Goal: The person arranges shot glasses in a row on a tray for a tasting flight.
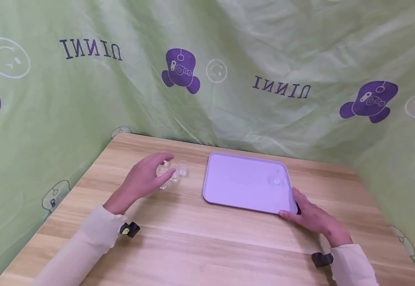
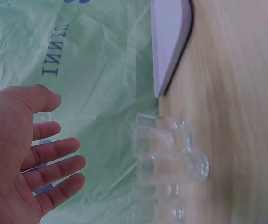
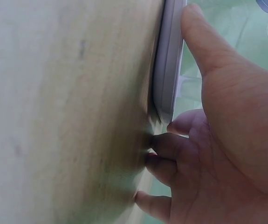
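My left hand (image 1: 146, 174) is over a cluster of several small clear glasses (image 1: 183, 169) at the left of the table, thumb and fingers spread apart. The left wrist view has those glasses (image 2: 171, 165) upright on the wood, apart from the loosely bent fingers (image 2: 59, 163), with nothing in the palm. My right hand (image 1: 312, 214) holds the near right corner of a lilac rectangular tray (image 1: 243, 182). Its thumb (image 3: 203, 37) lies along the rim, and the other fingers bend around the corner close to the tabletop. One small clear glass (image 1: 277, 178) stands on the tray's right side.
The wooden table (image 1: 207, 246) spreads in front of me, with its back edge against a green printed curtain (image 1: 243, 47). More curtain hangs along the left and right sides. A black wrist camera (image 1: 130, 229) sits at the left sleeve, another (image 1: 321, 259) at the right.
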{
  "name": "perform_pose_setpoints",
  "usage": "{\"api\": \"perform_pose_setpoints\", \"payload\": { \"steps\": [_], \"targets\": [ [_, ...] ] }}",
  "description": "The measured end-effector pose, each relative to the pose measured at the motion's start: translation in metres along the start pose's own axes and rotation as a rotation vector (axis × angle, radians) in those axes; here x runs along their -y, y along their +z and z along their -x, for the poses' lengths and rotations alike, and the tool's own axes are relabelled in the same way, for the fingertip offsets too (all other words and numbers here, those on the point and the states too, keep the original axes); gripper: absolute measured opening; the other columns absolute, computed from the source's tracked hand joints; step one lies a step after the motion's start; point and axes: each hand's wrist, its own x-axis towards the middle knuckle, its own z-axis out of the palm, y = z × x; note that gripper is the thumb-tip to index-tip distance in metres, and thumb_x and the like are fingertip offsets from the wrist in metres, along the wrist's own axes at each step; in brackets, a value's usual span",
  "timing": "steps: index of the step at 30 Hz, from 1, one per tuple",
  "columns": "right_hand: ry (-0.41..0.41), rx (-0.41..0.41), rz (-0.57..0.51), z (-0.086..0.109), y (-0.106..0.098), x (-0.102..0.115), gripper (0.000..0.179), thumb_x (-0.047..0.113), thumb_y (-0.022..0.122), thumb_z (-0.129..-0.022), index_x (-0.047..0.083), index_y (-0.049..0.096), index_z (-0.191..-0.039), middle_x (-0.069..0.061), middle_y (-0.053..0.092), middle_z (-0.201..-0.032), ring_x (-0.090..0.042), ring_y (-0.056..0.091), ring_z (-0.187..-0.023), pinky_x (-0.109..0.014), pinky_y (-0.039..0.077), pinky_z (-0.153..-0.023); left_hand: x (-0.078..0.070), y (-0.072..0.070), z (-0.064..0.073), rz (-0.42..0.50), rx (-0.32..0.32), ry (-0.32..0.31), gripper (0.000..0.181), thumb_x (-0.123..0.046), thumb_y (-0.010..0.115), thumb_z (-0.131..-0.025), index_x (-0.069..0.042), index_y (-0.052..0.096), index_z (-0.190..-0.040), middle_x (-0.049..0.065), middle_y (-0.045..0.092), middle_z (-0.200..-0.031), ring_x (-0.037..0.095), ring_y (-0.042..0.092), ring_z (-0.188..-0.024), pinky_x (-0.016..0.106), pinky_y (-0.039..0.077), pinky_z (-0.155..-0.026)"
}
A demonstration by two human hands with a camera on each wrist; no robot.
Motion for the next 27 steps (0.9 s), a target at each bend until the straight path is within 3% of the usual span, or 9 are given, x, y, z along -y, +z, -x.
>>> {"api": "perform_pose_setpoints", "payload": {
  "steps": [8,16,27],
  "targets": [
    [0.002,-0.005,-0.003,0.002,0.001,-0.004,0.109,0.051,0.069,-0.096,-0.01,0.005,-0.159,-0.041,0.01,-0.16,-0.062,0.011,-0.144,-0.073,0.017,-0.112,0.015,0.001,0.014,-0.006,0.075,-0.123,0.041,-0.024,0.075,-0.095,-0.003,0.065,-0.129,0.012,0.067,-0.125,0.032,0.067,-0.104,0.05,0.055,-0.087],
    [-0.009,-0.01,-0.006,0.001,0.001,-0.004,0.109,0.05,0.07,-0.096,-0.009,0.005,-0.16,-0.041,0.011,-0.16,-0.061,0.012,-0.145,-0.073,0.018,-0.112,0.024,0.009,0.019,0.015,0.154,-0.226,0.048,-0.027,0.072,-0.097,0.0,0.062,-0.135,0.017,0.067,-0.127,0.034,0.067,-0.107,0.052,0.056,-0.086],
    [0.0,0.002,0.001,-0.001,0.001,-0.002,0.109,0.051,0.069,-0.096,-0.009,0.004,-0.16,-0.041,0.01,-0.16,-0.062,0.012,-0.144,-0.073,0.018,-0.112,0.033,0.015,0.022,-0.023,0.25,-0.281,0.052,-0.03,0.072,-0.095,0.001,0.062,-0.135,0.019,0.072,-0.114,0.034,0.069,-0.104,0.054,0.055,-0.088]
  ]
}}
